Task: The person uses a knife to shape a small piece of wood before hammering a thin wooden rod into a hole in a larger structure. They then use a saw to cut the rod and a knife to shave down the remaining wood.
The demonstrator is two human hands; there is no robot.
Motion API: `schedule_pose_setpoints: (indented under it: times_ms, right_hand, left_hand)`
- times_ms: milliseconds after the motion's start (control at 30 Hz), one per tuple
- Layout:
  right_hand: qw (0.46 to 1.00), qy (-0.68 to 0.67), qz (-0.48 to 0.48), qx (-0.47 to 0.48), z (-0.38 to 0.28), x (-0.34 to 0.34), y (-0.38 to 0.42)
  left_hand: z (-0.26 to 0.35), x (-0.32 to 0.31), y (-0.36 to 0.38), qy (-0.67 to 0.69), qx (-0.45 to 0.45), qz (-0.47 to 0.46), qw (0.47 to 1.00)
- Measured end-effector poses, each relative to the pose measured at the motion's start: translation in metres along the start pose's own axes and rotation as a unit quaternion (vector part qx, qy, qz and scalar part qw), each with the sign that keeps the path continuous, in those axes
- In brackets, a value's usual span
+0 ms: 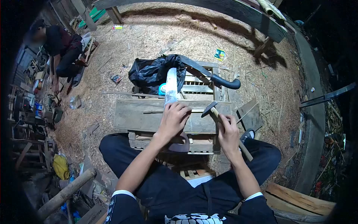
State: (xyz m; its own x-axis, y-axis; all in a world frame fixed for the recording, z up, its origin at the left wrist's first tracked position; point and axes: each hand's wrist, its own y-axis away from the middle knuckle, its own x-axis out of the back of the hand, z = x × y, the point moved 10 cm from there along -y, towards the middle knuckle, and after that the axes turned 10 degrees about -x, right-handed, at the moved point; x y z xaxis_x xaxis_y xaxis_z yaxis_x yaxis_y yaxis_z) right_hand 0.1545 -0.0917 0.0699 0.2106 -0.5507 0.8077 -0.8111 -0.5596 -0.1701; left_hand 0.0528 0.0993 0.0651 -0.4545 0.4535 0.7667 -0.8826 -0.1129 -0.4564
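Observation:
My left hand presses down on a plank, its bent fingers closed over a thin wooden stick. Whether they pinch anything smaller is hidden. Under that hand runs a handsaw, its toothed blade pointing away from me and its handle near my knees. My right hand is wrapped around the wooden handle of a hammer. The hammer's dark head is just above the plank, at the stick's right end, and the handle slants back toward my right leg.
Beyond the plank, a black plastic bag, a blue tape measure and a black-handled machete lie on a slatted wooden stand. Another person crouches at the far left. A long beam crosses the back; shavings cover the ground.

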Motion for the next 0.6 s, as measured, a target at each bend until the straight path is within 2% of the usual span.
schedule_pose_setpoints:
  times_ms: [233,367,433,533,567,600]
  right_hand:
    - [0.999,-0.006,0.037,-0.021,0.005,0.005,-0.014]
    - [0.999,-0.001,0.044,0.012,0.006,-0.008,-0.013]
    - [0.995,0.057,0.029,0.076,-0.011,-0.007,-0.015]
    - [0.996,0.043,0.034,0.070,-0.012,-0.010,-0.017]
    - [0.996,0.026,0.039,0.073,-0.016,-0.009,-0.017]
    - [0.986,0.075,0.079,0.126,-0.036,-0.004,-0.012]
  left_hand:
    - [0.000,0.003,0.017,0.023,-0.001,0.019,1.000]
    - [-0.003,0.003,0.020,0.027,-0.004,-0.013,1.000]
    - [-0.004,0.002,0.022,0.025,0.001,-0.016,1.000]
    - [0.007,0.007,0.029,-0.020,-0.011,-0.017,1.000]
    - [0.007,0.011,0.035,-0.036,0.016,-0.021,0.999]
    - [0.006,0.014,0.039,-0.051,0.043,-0.024,0.997]
